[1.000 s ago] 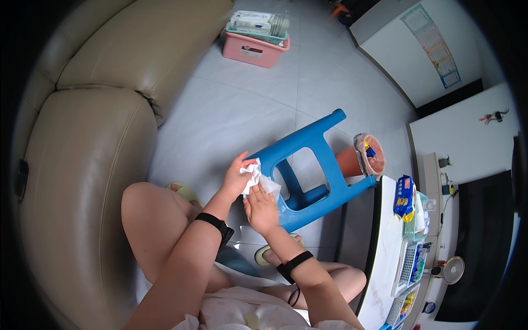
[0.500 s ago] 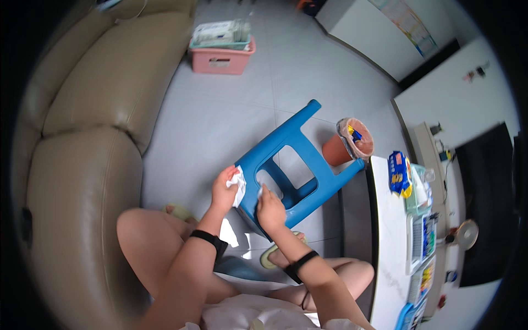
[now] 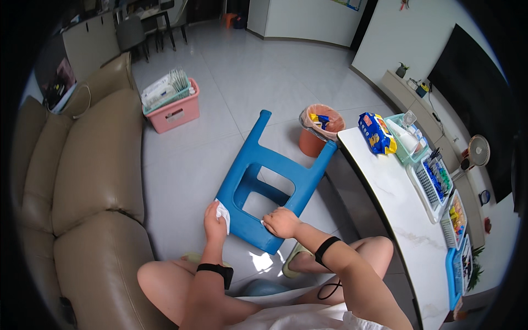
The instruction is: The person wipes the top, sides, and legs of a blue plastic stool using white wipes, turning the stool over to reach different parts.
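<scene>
A blue plastic stool (image 3: 278, 161) lies tipped over on the floor in front of me, its legs pointing away. At its near left edge, my left hand (image 3: 213, 223) is closed on a white wipe (image 3: 223, 213) and presses it against the plastic. My right hand (image 3: 281, 222) curls over the near bar beside the opening in the stool. A small white bit, apparently another wipe, peeks out at its fingertips; the palm side is hidden.
A lined trash bin (image 3: 312, 144) stands beyond the stool's right leg. To the right, a marble-topped table (image 3: 393, 206) carries a blue wipes pack (image 3: 376, 133) and several baskets. A brown sofa (image 3: 99, 165) runs along the left. Farther off sits a pink bin (image 3: 177, 113).
The view has swung, taking in more of the room and table. My right hand has moved along the near bar toward the stool's right side; my left stays at the left edge.
</scene>
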Tool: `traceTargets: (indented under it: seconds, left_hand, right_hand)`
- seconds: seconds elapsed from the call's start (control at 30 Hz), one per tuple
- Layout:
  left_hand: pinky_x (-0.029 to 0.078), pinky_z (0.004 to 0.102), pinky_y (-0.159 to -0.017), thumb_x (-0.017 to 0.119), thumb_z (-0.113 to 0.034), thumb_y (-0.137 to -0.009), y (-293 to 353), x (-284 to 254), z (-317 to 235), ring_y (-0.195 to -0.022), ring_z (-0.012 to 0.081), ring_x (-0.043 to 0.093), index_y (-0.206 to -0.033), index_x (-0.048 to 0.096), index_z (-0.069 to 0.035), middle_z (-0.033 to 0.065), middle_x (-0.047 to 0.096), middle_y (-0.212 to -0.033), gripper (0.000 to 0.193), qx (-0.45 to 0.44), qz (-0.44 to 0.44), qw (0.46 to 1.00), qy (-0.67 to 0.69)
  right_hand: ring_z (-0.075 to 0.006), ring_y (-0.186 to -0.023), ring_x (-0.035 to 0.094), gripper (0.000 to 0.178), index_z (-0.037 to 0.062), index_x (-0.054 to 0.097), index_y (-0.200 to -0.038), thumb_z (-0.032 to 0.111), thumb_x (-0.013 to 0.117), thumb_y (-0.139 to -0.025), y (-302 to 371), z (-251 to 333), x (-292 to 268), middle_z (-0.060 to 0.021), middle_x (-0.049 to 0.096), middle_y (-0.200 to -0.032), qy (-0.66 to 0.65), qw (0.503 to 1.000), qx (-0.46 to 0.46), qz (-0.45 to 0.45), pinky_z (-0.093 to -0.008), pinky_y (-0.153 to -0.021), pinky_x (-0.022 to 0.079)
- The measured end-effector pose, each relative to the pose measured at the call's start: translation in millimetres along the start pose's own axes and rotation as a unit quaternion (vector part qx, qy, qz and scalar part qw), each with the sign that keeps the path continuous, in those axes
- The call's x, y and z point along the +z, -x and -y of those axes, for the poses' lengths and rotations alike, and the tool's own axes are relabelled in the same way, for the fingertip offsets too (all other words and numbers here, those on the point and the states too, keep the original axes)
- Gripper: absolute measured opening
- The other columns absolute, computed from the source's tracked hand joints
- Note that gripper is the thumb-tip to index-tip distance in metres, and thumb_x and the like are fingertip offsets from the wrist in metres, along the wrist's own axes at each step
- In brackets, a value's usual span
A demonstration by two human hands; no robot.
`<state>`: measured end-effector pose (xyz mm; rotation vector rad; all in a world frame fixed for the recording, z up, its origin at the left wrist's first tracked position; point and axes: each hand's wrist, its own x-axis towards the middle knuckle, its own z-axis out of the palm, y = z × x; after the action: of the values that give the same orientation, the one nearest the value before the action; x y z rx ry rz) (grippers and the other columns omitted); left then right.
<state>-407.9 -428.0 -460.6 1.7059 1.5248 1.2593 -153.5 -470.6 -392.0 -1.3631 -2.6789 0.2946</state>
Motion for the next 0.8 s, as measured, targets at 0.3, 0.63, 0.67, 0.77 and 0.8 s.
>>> traceTargets:
  seconds: [0.3, 0.63, 0.67, 0.77, 0.8]
  left_hand:
    - [0.037, 0.0414, -0.107, 0.044, 0.009, -0.074, 8, 8, -8, -0.122, 0.0383, 0.049, -0.121, 0.058, 0.002, 0.0232, 0.053, -0.128, 0.05, -0.028, -0.093, 0.992, -0.082]
    - [0.041, 0.0424, -0.103, 0.047, 0.01, -0.075, -2, 19, -22, -0.116, 0.0378, 0.053, -0.117, 0.061, 0.002, 0.0208, 0.056, -0.125, 0.045, -0.045, -0.13, 0.981, -0.137]
    - [0.041, 0.0424, -0.103, 0.047, 0.01, -0.075, -3, 26, -25, -0.116, 0.0378, 0.053, -0.117, 0.061, 0.002, 0.0208, 0.056, -0.125, 0.045, -0.044, -0.123, 0.983, -0.131]
    - [0.041, 0.045, -0.101, 0.055, 0.001, -0.078, 0, 36, -34, -0.115, 0.0381, 0.052, -0.12, 0.06, 0.0, 0.0201, 0.055, -0.126, 0.043, -0.035, -0.126, 0.981, -0.145]
    - [0.041, 0.0464, -0.1, 0.059, -0.007, -0.079, 3, 36, -39, -0.115, 0.038, 0.052, -0.122, 0.059, -0.001, 0.0194, 0.055, -0.126, 0.043, 0.013, -0.105, 0.976, -0.189]
  right_hand:
    - [-0.0387, -0.092, 0.065, 0.038, 0.0031, 0.067, -0.097, 0.028, 0.039, -0.095, -95, 51, 51, -0.02, 0.068, -0.099, -0.208, 0.925, 0.316, 0.024, -0.0471, -0.086, 0.049]
    - [-0.0373, -0.101, 0.063, 0.029, 0.0001, 0.061, -0.119, 0.014, 0.05, -0.096, -135, -1, -28, -0.0226, 0.065, -0.112, -0.274, 0.755, 0.296, -0.516, -0.0411, -0.088, 0.049]
    - [-0.0363, -0.104, 0.062, 0.03, 0.0007, 0.06, -0.121, 0.014, 0.05, -0.096, -132, -15, -37, -0.0231, 0.063, -0.117, -0.098, 0.803, 0.228, -0.542, -0.0403, -0.089, 0.049]
    - [-0.0366, -0.128, 0.046, 0.041, 0.0072, 0.054, -0.132, 0.026, 0.048, -0.096, -151, -33, -24, -0.0238, 0.047, -0.139, -0.054, 0.905, 0.306, -0.29, -0.0479, -0.108, 0.032]
    - [-0.0355, -0.13, 0.043, 0.044, 0.0085, 0.052, -0.135, 0.029, 0.047, -0.096, -156, -37, -19, -0.0223, 0.047, -0.14, -0.098, 0.916, 0.353, -0.166, -0.048, -0.11, 0.028]
